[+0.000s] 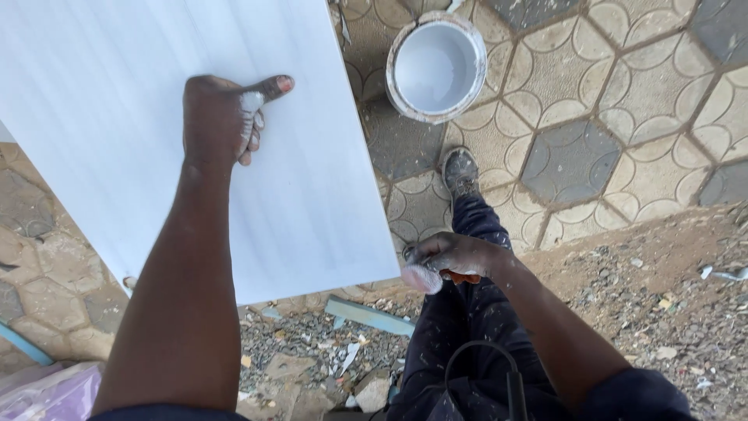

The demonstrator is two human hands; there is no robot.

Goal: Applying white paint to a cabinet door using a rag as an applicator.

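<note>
Daylight on my feed, bright and even, shadows soft. The white board [156,78] runs near overexposed, surface detail mostly washed out. Focus sharp on the paving [623,101]. Slight wide-angle bend at edges, I think. No motion blur.

Your left hand [222,117] rests fisted on the white board [312,203], thumb out. Your right hand [444,261] grips an orange-handled tool at the board's corner. A bucket [436,68] of white paint stands on the paving [592,101] beyond your shoe [460,170].
</note>
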